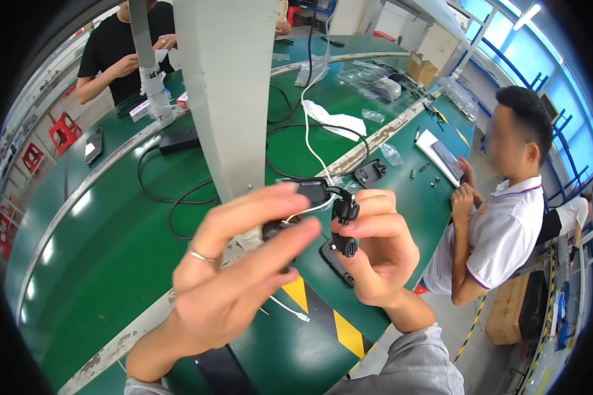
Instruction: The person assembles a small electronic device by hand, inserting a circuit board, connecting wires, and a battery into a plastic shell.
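Right hand [383,255] is pinching a black port connector [344,227] between thumb and curled fingers, up above the desk [89,250]; the connector's slot-shaped end is facing down toward the wearer, a short black cable [338,192] is bending at its upper end; left hand [214,293], wearing a thin ring [202,257], is hovering just left of it, fingers spread fairly wide and slightly blurred; a dark part [277,229] is showing between those fingers, mostly hidden, so whether they are gripping it I cannot tell.

A black rectangular housing [314,191] is sitting just past the left fingertips; a black oblong case [337,263] is lying on the desk behind the right hand; a black hollowed casing [371,172] is resting farther off; a white cable plug [300,316] is lying below the hands, near yellow-and-black tape [349,334].

Grey column [227,85] is standing beyond the left hand; black cord [178,201] is looping to its left; at right a co-worker in a white shirt [504,230] is touching a dark flat panel [447,160]; at upper left another person in black [115,39] is working with both hands.
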The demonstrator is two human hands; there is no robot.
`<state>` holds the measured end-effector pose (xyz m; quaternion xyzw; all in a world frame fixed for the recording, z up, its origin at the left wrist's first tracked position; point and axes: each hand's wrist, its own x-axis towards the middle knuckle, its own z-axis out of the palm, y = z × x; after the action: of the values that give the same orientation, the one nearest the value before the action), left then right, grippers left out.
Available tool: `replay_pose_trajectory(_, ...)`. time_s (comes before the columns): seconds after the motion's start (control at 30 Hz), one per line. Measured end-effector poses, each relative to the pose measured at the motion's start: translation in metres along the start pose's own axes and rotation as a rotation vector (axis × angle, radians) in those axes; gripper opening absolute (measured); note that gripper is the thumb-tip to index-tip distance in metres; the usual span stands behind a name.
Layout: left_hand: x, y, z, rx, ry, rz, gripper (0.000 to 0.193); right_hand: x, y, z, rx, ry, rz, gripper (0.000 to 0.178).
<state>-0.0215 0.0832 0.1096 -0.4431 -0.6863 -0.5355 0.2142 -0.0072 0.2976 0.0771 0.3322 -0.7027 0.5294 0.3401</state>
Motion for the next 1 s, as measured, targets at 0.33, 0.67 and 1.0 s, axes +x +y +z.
replay_pose_trajectory(0.33,-0.002,-0.006,0.014,-0.050,-0.026,0.087,0.052,-0.003,-0.007,0.010,0.007,0.029,-0.024,0.034)
replay_pose_trajectory(0.67,-0.005,-0.006,0.019,-0.128,0.006,0.006,0.053,-0.003,-0.009,0.010,-0.001,0.007,-0.014,0.034)
replay_pose_trajectory(1.0,-0.006,-0.004,0.020,-0.063,0.008,0.054,0.053,-0.005,-0.008,0.014,0.005,0.044,-0.046,0.034)
